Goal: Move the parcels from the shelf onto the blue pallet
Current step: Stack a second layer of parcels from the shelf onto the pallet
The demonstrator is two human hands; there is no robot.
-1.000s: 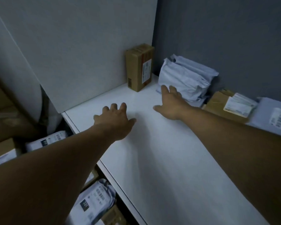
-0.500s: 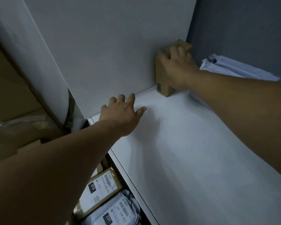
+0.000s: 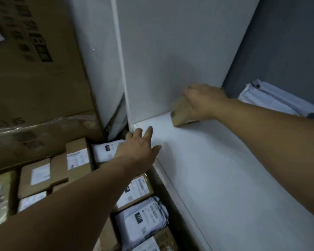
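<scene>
A white shelf (image 3: 225, 178) is shown; a small cardboard box (image 3: 179, 115) is seen at its far left, grey mailer bags (image 3: 272, 100) far right.

Single view, head-worn, wide-angle. Faces forward and down onto the white shelf (image 3: 225, 169), close in; frame rolled, shelf edge runs diagonally. Both hands reach in from the near edge: left hand (image 3: 138, 147) mid-frame, right hand (image 3: 201, 102) farther, gripping a cardboard box (image 3: 179, 115). Stacked parcels (image 3: 140, 191) lower left

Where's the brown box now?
Head view: the brown box is tilted at the back-left corner of the shelf, gripped by the right hand, left of the pale mailers.
</scene>
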